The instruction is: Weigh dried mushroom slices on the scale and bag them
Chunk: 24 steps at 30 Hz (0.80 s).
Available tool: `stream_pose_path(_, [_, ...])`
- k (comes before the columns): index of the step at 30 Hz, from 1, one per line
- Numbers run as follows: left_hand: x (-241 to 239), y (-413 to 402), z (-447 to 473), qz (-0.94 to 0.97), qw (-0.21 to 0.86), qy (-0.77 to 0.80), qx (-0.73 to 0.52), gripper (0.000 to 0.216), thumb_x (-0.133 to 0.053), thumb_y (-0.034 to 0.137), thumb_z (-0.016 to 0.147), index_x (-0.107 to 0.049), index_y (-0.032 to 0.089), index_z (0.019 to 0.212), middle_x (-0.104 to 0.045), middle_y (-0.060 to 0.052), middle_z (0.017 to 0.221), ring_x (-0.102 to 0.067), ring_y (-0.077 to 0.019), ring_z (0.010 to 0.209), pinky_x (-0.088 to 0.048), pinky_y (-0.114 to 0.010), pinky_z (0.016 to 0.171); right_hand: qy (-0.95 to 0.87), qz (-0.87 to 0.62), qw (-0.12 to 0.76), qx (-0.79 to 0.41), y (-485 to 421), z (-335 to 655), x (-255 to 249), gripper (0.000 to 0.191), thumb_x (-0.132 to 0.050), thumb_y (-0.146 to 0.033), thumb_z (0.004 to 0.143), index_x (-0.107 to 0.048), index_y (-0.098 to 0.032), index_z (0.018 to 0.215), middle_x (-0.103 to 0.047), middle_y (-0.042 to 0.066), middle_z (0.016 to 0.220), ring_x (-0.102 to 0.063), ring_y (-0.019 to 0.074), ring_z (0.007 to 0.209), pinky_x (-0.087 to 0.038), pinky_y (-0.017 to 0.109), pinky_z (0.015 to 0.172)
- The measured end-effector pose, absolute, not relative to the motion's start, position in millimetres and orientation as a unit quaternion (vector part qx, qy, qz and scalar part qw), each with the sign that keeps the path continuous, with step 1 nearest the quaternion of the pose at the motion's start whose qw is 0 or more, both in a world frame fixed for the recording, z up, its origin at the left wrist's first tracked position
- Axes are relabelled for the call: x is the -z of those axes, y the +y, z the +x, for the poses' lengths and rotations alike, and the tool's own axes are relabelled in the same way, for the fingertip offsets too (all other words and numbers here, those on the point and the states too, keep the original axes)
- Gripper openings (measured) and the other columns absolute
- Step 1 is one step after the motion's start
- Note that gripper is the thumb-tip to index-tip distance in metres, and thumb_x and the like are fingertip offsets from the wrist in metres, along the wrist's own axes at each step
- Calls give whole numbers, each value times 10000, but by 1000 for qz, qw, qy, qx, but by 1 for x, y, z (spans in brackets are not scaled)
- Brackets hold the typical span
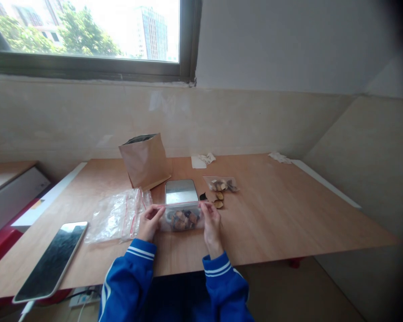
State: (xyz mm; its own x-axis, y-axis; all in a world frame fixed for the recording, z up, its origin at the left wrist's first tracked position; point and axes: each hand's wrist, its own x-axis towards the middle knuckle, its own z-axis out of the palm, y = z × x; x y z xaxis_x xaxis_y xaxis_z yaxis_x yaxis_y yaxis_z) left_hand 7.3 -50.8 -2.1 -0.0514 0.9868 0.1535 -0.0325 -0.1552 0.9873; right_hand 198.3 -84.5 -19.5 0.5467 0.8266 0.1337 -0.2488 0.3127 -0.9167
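Between my two hands a clear zip bag (183,219) with a red seal strip hangs near the table's front edge, with brown and dark dried pieces inside. My left hand (150,221) pinches its top left corner, and my right hand (211,223) pinches the top right corner. Just behind the bag lies a flat scale (180,191) with a silver top, its near part hidden by the bag. Several loose dried slices (219,203) rest right of the scale. Beyond them lies a second zip bag (220,184) of dried pieces.
Empty clear zip bags (112,217) are piled left of my left hand. A brown paper pouch (146,163) stands open at the back. A phone (52,261) with a white cable lies at the front left. Crumpled tissues (208,158) sit along the table's back edge.
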Motion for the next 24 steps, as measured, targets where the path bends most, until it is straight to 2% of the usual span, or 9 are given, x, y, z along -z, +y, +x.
stream_pose_path(3, [3,-51,9,519,454,458,-561,282,-737,404,665,-654,151,757,-664,-25,765,-604,-152,739,-470,-250,672,-292,-457,752,-374,-85,198,18,261,-665,-425,745,-612,-172,779,-636,15,783,-553,134,681,-427,265,665])
stream_pose_path(5, [4,-51,9,506,469,453,-564,290,-737,407,669,-647,151,770,-644,-10,740,-584,-126,678,-444,-216,593,-308,-461,743,-375,-86,198,16,261,-648,-426,763,-608,-169,790,-624,17,794,-532,131,682,-418,256,656])
stream_pose_path(7, [5,-52,9,482,512,443,-556,303,-726,424,681,-636,160,799,-606,20,684,-524,-86,560,-369,-186,476,-335,-462,730,-377,-88,198,14,249,-619,-422,796,-605,-173,795,-614,13,804,-526,133,711,-413,251,677])
stream_pose_path(9, [6,-54,9,458,557,430,-543,318,-707,451,697,-630,173,830,-578,38,648,-476,-68,498,-309,-176,424,-350,-457,722,-385,-89,197,13,244,-588,-425,824,-609,-182,827,-613,7,819,-536,138,749,-416,252,716])
stream_pose_path(14, [5,-56,10,485,551,440,-518,343,-725,438,685,-676,171,894,-663,-10,751,-560,-114,592,-382,-206,490,-344,-452,711,-415,-91,195,14,325,-590,-451,823,-603,-201,1030,-630,17,875,-582,173,847,-440,286,788])
stream_pose_path(18, [2,-56,9,509,516,452,-520,312,-741,415,673,-700,157,844,-694,-37,789,-606,-159,702,-437,-238,587,-370,-445,695,-426,-90,194,15,248,-618,-411,815,-621,-195,938,-638,22,902,-589,179,878,-447,294,811])
stream_pose_path(24, [1,-55,8,505,502,458,-532,296,-757,408,655,-685,153,786,-646,1,672,-534,-109,576,-372,-213,504,-382,-468,697,-385,-88,194,15,238,-632,-414,803,-626,-182,855,-628,9,816,-587,170,809,-451,286,771])
